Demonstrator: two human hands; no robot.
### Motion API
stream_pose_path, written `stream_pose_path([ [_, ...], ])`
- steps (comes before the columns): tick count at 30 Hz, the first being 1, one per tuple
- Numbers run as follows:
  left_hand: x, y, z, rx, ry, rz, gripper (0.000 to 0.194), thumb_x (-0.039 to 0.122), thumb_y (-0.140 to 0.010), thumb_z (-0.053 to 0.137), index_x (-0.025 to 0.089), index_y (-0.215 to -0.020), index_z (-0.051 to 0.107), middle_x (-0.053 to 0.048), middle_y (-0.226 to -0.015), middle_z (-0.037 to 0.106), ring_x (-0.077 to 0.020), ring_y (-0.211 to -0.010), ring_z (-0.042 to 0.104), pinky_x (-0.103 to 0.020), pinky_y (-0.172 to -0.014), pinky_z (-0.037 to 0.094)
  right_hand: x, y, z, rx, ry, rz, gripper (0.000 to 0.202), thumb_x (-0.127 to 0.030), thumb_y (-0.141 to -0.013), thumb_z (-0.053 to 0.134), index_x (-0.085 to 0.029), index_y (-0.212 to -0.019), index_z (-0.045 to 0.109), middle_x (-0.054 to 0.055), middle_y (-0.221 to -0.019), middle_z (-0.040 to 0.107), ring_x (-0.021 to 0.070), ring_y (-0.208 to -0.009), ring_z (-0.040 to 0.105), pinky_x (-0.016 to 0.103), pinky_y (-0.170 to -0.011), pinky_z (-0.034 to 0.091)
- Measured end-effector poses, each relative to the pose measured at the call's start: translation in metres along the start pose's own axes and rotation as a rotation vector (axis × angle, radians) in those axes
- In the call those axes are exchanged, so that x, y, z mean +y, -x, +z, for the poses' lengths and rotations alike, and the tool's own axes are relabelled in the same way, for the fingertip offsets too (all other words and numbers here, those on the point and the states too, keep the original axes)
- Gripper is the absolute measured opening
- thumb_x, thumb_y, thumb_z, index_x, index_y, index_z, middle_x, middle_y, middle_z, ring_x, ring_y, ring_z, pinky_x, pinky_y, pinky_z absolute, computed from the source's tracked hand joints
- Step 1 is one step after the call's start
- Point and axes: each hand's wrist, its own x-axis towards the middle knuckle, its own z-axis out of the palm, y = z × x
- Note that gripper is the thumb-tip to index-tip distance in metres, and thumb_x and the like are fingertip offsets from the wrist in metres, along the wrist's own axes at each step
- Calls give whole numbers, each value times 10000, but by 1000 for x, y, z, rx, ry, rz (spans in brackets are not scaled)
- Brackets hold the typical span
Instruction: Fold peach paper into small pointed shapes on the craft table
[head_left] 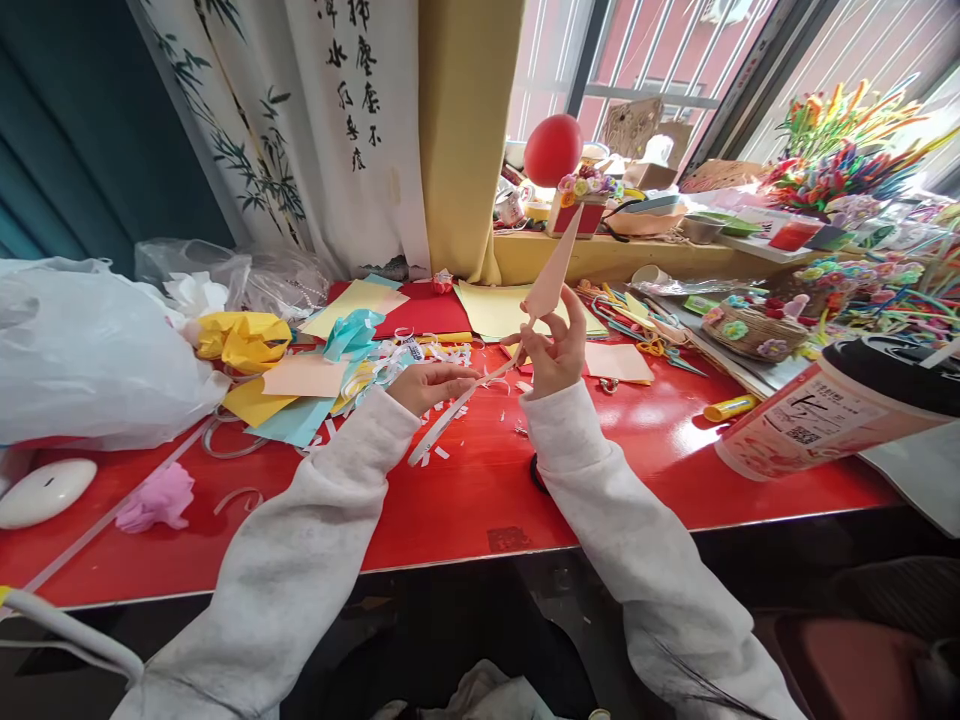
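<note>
My right hand (555,350) pinches the lower end of a pale pink, pointed paper piece (553,270), raised above the red table with its tip up. A thin pale strip (442,425) runs from the base of that piece down to the left, its lower end hanging over the table. My left hand (435,386) has its fingers pressed together around the middle of the strip. Small white paper scraps (436,452) lie beneath it.
On the red table (465,510), coloured paper (304,377) and a white plastic bag (97,350) lie left. A pink cup (832,410) with a black lid is right, near a woven basket (757,330). A red balloon (553,150) is by the window.
</note>
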Motion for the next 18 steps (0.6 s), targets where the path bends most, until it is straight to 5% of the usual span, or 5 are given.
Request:
stream_pose_path([
  [7,1,2,5,-122,-80,-49,319,433,-626,599,172,-807,636,-4,-626,585,-112,-598,512,-233,-566,398,19,-8,-4,84,-153,193,636,-385,-681,570,-257,-1203,231,93,-1143,512,160,-763,625,222,-476,473],
  [11,2,3,7,26,4,14,503,386,-634,615,198,-1085,498,53,-513,490,-73,-474,437,-192,-454,313,34,-10,-3,79,-260,335,589,-355,-617,632,-208,-1108,341,73,-978,597,168,-752,630,214,-479,483],
  [18,1,-1,7,210,22,98,280,407,-629,611,162,-766,612,26,-514,497,-67,-447,395,-210,-428,283,34,1,15,-29,-372,518,890,-283,-579,673,-207,-1266,112,33,-860,624,145,-635,628,236,-466,506],
])
